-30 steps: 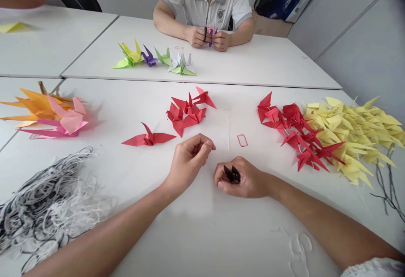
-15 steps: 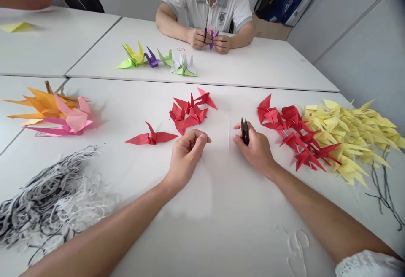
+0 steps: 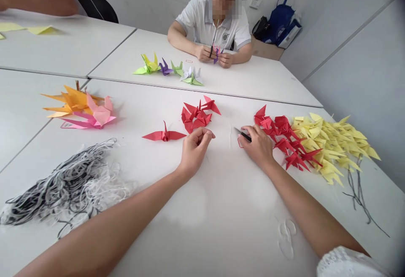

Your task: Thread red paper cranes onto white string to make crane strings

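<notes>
My right hand (image 3: 257, 144) rests on the white table (image 3: 202, 209) and grips small black snips (image 3: 243, 134), their tip pointing left beside a small red loop (image 3: 239, 143). My left hand (image 3: 195, 147) is curled in a pinch just below a cluster of red paper cranes (image 3: 198, 114); what it pinches is too thin to make out. A single red crane (image 3: 163, 135) lies flat to the left of that hand. A pile of red cranes (image 3: 284, 135) sits right of my right hand.
Yellow cranes (image 3: 332, 140) are heaped at the right, with dark strings (image 3: 357, 192) beside them. A tangle of black and white string (image 3: 66, 184) lies at the left. Orange and pink cranes (image 3: 80, 108) sit further back. Across the table a person (image 3: 215, 24) works on a purple crane with scissors.
My right hand carried the black snips from in front of me up and right to the red loop and laid them low. The left hand stayed pinched. The view tilted upward.
</notes>
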The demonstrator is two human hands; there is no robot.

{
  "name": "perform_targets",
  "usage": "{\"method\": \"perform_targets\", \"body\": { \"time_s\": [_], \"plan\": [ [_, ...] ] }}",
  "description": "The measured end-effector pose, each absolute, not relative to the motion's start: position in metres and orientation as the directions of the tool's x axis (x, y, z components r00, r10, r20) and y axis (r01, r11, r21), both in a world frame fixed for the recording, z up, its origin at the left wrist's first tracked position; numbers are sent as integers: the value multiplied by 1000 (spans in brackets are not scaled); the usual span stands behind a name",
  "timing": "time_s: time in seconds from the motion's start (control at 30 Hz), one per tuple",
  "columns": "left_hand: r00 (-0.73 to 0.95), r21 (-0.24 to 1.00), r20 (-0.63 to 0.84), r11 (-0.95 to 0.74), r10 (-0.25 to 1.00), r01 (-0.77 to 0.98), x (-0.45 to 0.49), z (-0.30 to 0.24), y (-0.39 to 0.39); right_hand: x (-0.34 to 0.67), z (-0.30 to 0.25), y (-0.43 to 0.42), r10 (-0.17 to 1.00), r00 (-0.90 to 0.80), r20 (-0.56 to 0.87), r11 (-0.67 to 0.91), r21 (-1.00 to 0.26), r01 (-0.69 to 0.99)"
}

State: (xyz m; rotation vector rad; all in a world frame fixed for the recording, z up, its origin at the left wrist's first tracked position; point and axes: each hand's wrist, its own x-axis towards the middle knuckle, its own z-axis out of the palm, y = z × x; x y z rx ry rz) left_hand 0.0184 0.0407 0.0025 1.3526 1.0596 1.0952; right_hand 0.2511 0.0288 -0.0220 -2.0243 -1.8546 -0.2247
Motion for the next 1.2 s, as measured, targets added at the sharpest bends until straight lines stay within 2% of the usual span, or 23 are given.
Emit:
{"method": "perform_targets", "body": {
  "time_s": [0.1, 0.17, 0.27, 0.4, 0.73, 0.87, 0.97, 1.07, 1.13, 1.2],
  "plan": [
    [177, 996, 81, -85, 981, 15, 18, 2, 41, 244, -17, 23, 911, 92, 402, 9, -242, 970],
    [168, 995, 99, -102, 981, 10, 18, 1, 41, 235, -11, 19, 921, 8, 389, 110, -280, 954],
    [159, 993, 118, -120, 980, 3, 18, 1, 41, 218, -2, 14, 943, -165, 288, 252, -299, 920],
    [154, 990, 140, -141, 978, -6, 18, -1, 41, 199, 6, 16, 935, -322, 146, 353, -337, 873],
    [153, 983, 183, -182, 971, -21, 18, -4, 40, 190, 18, -1, 898, -436, 65, 421, -416, 806],
    [150, 982, 186, -185, 971, -20, 19, -4, 41, 193, 32, -36, 818, -567, -99, 428, -554, 714],
    [146, 982, 187, -186, 972, -19, 20, -6, 42, 197, 32, -55, 839, -531, -116, 354, -625, 696],
    [142, 982, 189, -188, 972, -20, 21, -8, 43, 200, 24, -70, 879, -470, -81, 333, -600, 727],
    [143, 981, 192, -190, 971, -23, 22, -9, 44, 200, 19, -80, 846, -520, -113, 367, -585, 724],
    [146, 981, 195, -194, 970, -25, 22, -9, 44, 201, 18, -92, 791, -595, -145, 387, -636, 668]
  ]
}}
